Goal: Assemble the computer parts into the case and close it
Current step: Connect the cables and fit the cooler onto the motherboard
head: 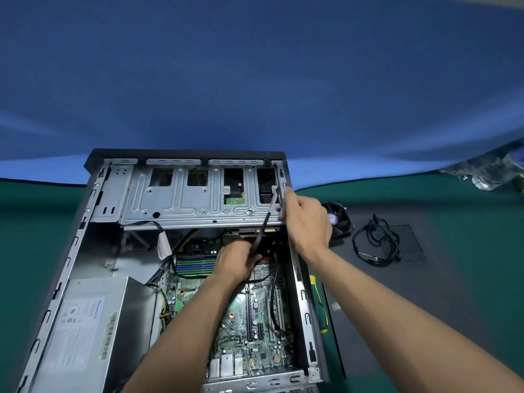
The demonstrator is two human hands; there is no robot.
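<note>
Silver-grey metal all through the open case (93,199), black along its outer edge. Down inside, the circuit board (255,321) is green, dotted with small silver and copper-coloured spots, and the memory sticks (195,265) run in green and blue stripes. The power supply (85,330) is dull grey with a pale printed label. A black cable (262,231) crosses the middle. Outside, the table mat (467,279) is dark green, the backdrop (255,80) blue, the screwdriver (319,304) green and yellow, the fan (338,219) black with a purple centre.

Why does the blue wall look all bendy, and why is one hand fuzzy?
Head view: the wide-angle lens curves the blue backdrop and the table edge; the right hand is motion-blurred at its fingertips; the left hand and motherboard look sharper.
</note>
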